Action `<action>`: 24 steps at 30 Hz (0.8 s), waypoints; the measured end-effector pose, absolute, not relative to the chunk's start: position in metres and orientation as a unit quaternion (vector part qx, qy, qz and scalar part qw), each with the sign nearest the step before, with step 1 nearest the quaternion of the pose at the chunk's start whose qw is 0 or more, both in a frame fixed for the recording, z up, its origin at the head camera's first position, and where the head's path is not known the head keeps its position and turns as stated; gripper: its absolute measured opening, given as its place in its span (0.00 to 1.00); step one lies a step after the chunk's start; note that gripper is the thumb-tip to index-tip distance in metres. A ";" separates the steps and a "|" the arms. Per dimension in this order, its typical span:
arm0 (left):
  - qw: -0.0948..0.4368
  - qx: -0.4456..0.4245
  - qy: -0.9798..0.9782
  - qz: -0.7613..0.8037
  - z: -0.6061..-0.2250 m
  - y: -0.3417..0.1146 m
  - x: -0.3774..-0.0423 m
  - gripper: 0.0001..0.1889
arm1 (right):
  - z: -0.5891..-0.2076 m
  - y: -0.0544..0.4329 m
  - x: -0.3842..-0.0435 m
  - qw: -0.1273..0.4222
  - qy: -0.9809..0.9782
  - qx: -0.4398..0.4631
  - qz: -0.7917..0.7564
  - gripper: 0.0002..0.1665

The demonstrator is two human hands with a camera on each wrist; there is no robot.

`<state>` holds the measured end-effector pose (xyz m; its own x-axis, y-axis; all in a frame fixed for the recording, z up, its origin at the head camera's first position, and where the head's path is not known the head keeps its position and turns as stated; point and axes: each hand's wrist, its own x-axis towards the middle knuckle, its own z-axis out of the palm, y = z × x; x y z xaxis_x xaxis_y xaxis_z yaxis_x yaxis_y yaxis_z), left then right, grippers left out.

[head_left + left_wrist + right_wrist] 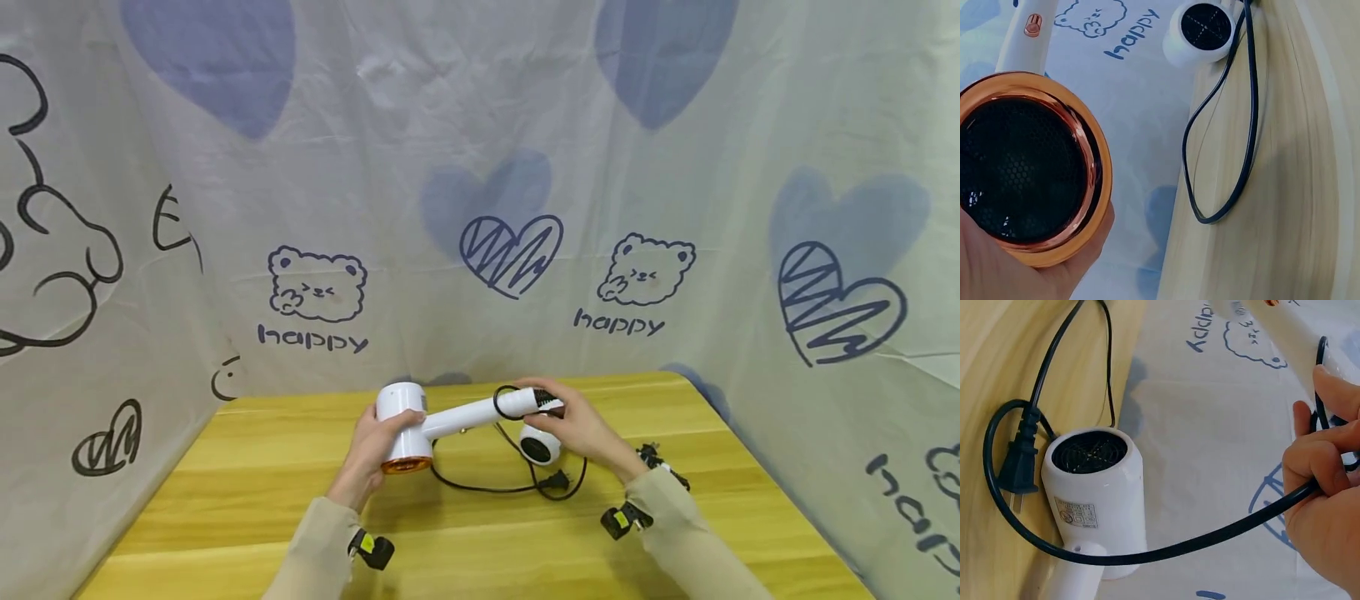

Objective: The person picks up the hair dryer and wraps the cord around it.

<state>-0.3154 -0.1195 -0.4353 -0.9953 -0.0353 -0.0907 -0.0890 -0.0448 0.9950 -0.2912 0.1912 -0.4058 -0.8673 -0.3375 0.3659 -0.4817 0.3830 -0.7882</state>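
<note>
Over the table (225, 492) I see my left grip (367, 454) hold a hair dryer's head (402, 412) (orange-rimmed), right grip (579, 423) its handle (468, 417).

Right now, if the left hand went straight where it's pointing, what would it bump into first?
Beyond the dryer it grips, the left hand would probably meet the cloth behind the table first; the gap is hard to judge.

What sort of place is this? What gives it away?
Probably a makeshift filming booth, though the room beyond is hidden. Printed fabric with hearts and "happy" bears hangs behind and to both sides of a wood-grain table, and black wrist devices, likely cameras, sit at both cuffs.
</note>
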 end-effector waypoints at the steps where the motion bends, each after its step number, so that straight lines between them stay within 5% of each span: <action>1: 0.024 -0.043 0.689 0.723 -0.435 -0.120 -0.315 0.41 | -0.406 0.193 -0.292 0.064 -0.820 0.248 0.511 0.31; 7: 0.070 -0.019 0.700 0.710 -0.435 -0.122 -0.313 0.39 | -0.405 0.204 -0.296 0.064 -0.847 0.265 0.457 0.20; 14: 0.074 0.003 0.737 0.672 -0.436 -0.126 -0.313 0.42 | -0.390 0.212 -0.300 0.113 -0.908 0.357 0.189 0.21; 19: 0.063 -0.005 0.752 0.656 -0.441 -0.130 -0.316 0.42 | -0.374 0.207 -0.299 0.045 -0.912 0.380 0.149 0.25; 24: 0.055 -0.012 0.763 0.644 -0.447 -0.131 -0.319 0.41 | -0.372 0.199 -0.299 -0.003 -0.917 0.356 0.178 0.16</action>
